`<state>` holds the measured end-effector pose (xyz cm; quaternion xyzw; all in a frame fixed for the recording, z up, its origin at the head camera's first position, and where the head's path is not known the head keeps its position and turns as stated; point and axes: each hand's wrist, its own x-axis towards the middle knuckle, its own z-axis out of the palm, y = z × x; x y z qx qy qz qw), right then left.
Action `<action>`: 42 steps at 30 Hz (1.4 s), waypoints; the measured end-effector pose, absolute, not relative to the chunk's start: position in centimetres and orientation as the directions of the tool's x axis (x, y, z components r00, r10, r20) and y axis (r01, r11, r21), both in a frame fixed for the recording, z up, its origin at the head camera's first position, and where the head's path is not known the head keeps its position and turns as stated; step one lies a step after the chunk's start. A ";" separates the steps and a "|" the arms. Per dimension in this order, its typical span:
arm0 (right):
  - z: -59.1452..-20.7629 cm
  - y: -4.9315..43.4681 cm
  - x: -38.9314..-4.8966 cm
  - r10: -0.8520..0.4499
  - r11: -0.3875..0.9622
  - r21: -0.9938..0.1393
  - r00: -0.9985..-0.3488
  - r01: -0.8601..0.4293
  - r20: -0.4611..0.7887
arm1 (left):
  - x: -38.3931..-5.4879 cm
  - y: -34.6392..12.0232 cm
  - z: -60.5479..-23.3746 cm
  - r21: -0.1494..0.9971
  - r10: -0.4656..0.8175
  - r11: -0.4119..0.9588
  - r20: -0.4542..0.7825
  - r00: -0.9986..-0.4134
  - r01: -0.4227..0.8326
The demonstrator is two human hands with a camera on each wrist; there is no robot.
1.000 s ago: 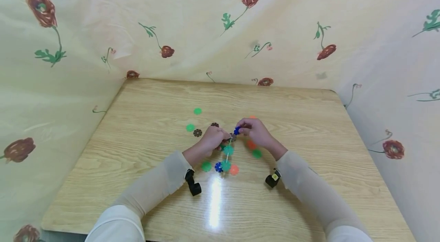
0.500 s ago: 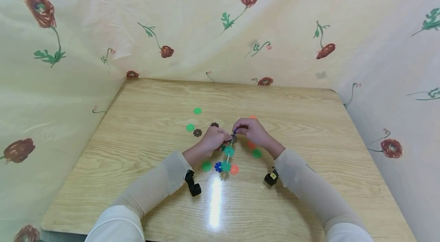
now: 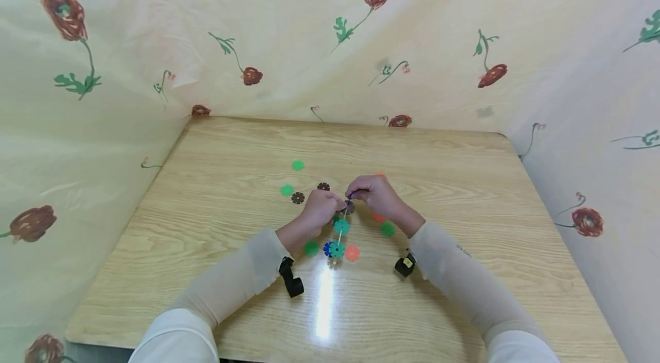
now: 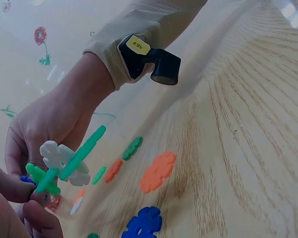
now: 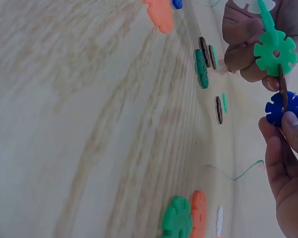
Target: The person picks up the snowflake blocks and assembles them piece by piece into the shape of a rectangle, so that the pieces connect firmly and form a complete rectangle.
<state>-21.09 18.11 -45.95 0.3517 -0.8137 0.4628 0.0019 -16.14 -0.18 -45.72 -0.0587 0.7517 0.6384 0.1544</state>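
My left hand (image 3: pixel 321 207) grips a chain of notched snowflake discs, thumb toward its far end. In the head view the chain runs toward me, with teal-green discs (image 3: pixel 341 226) and pale, edge-on pieces between them. A brown disc (image 5: pixel 282 89) is slotted to a green disc (image 5: pixel 268 52) at the far end. Between thumb and fingers, my right hand (image 3: pixel 377 196) pinches a blue disc (image 5: pixel 275 110), which meets the brown disc's edge crosswise. A white disc (image 4: pixel 52 151) in the chain shows in the left wrist view. My left fingers partly hide the chain.
Loose discs lie around the hands on the wooden table (image 3: pixel 232 168): green discs (image 3: pixel 298 165) and brown discs (image 3: pixel 298 197) at left, an orange disc (image 3: pixel 352 253) nearer me. Another green disc (image 3: pixel 387 229) lies below my right hand. A flowered cloth (image 3: pixel 289 36) hangs behind the table.
My right hand has moved slightly left, bringing the blue disc to the brown one. The blue disc has turned from face-on to edge-on in the head view. My left hand has stayed nearly still.
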 end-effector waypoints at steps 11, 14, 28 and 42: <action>-45.7 19.7 -20.6 -0.561 0.511 -0.745 -0.823 -0.428 0.088 | -16.6 0.0 -45.8 0.926 0.121 0.191 -0.351 -0.929 -0.325; -45.7 20.9 -20.5 -0.555 0.608 -0.660 -0.831 -0.441 0.044 | -16.5 0.0 -45.8 0.924 0.131 0.198 -0.354 -0.926 -0.326; -46.0 24.0 -19.6 -0.553 0.782 -0.444 -0.815 -0.437 -0.172 | -16.7 -0.9 -45.8 0.933 0.166 0.179 -0.340 -0.926 -0.311; -46.6 22.9 -20.1 -0.437 0.588 -0.763 -0.899 -0.269 -0.019 | -16.4 -1.1 -45.9 0.932 0.207 0.192 -0.346 -0.915 -0.309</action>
